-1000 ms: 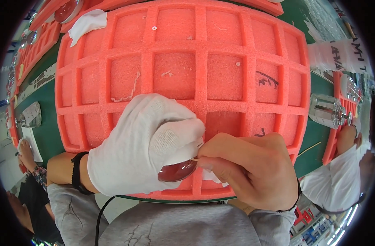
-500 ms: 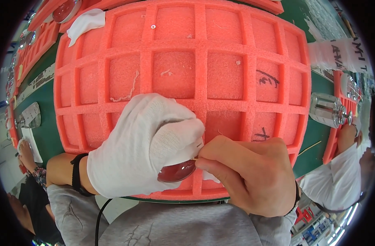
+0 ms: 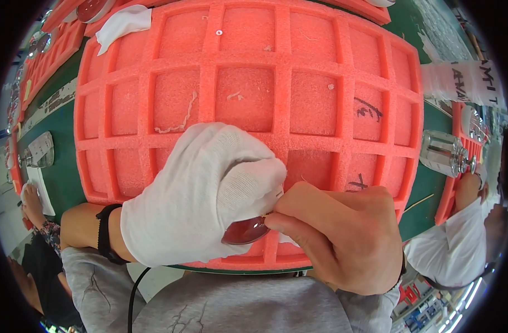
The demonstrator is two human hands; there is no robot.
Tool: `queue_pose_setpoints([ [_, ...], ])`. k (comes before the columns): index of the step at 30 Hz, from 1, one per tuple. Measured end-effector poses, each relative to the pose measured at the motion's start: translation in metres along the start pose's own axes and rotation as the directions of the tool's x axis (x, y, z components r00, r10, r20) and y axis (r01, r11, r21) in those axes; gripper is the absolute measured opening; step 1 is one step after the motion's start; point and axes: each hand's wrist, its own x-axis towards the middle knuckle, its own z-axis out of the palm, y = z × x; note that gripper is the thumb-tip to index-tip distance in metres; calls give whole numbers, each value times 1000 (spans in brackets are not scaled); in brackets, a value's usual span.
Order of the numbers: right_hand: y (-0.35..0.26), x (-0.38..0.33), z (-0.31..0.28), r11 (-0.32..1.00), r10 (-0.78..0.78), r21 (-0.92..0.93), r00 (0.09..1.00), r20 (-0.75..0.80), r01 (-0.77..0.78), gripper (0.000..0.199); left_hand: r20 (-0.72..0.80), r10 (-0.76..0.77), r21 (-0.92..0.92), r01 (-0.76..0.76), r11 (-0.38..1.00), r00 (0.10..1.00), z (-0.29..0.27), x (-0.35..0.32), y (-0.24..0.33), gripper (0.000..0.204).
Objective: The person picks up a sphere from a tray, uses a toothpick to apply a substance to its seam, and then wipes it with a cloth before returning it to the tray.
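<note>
My left hand [image 3: 209, 194], in a white knit glove, is closed round a dark red, glossy lens-like disc [image 3: 246, 231]. Only the disc's lower part shows below the curled fingers; the glove hides the rest. My bare right hand [image 3: 343, 236] meets it from the right, thumb and forefinger pinched together at the disc's edge. A tiny pale tip shows between those fingertips, too small to name. Both hands are over the near side of a pink foam tray [image 3: 281, 100] divided into square compartments.
A white cloth [image 3: 123, 26] lies over the tray's far left corner. Glass jars with metal tops stand on the green table, one at the right [image 3: 440, 151] and one at the left [image 3: 41, 150]. A wrapped plastic roll [image 3: 459, 82] lies at the right. Other people work on both sides.
The tray's compartments and my left hand with the red disc appear slightly farther right in view. The right hand keeps its pinch at the disc's edge, nearly in place.
</note>
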Motion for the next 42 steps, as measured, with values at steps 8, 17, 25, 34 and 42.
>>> queue_pose_setpoints([
  [8, -5, 2, -2, 985, -106, -136, 994, -3, 104, 12, 189, -89, -54, 101, 993, 978, -15, 5, 7, 42],
  [17, 13, 4, -9, 972, -21, 231, 990, -141, 53, 11, 118, -68, 69, 60, 996, 991, -13, -4, 8, 55],
  [25, 29, 3, -19, 972, -157, 171, 986, -52, 164, 24, 48, 12, 18, -13, 1000, 999, -10, -3, 7, 58],
  [34, 29, 3, -15, 958, -88, 261, 986, -144, 123, 19, 58, -8, 30, 7, 1000, 998, -13, 0, 10, 59],
  [42, 27, -1, -19, 967, -182, 161, 978, -102, 196, 16, 51, 4, 45, -7, 999, 999, -12, 0, 11, 58],
])
